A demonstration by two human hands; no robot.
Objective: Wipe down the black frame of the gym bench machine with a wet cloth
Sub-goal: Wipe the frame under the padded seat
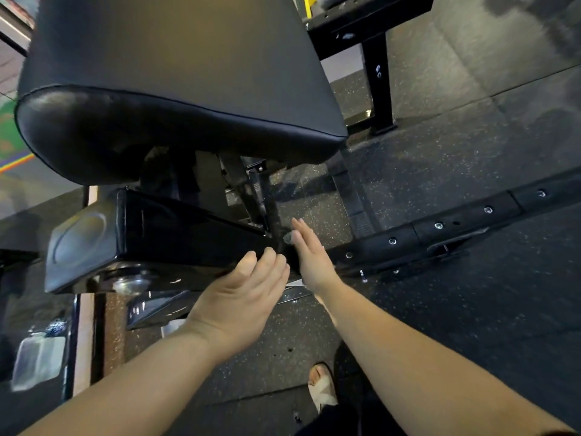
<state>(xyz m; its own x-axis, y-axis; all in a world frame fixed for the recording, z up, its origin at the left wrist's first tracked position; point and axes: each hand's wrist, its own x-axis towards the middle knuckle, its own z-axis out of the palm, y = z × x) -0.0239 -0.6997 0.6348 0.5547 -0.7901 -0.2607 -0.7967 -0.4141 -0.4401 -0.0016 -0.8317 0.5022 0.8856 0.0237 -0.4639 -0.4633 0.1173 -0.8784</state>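
Both hands reach under the padded seat [176, 89] of the bench to the point where the frame's members meet, which fits a wipe of the joint rather than of the long flat faces.

The left hand [242, 297] lies palm down against the near face of the thick black beam [176, 237]. Its fingers [267, 259] hook loosely over the beam's upper edge. I cannot tell whether they hold anything beneath them; in my judgement the hand is there to steady the person while leaning in.

The right hand [309, 256] is stretched flat, fingers straight and together, and presses toward the upright post [270, 209] at the junction. A small grey lump [287, 237] shows at the left edge of this hand, touching the frame. It may be a bunched corner of the wet cloth, but it is too small and blurred to be sure, and no other cloth is in view. If it is the cloth, the flat hand is pushing it along the metal rather than gripping it.

To the right, the bolted rail [456, 228] runs low over the rubber floor [471, 309] toward the far right, well apart from both hands. A sandalled foot [320, 388] stands on the near floor.

The joint's corners and bolt heads will likely need fingertip pressure.
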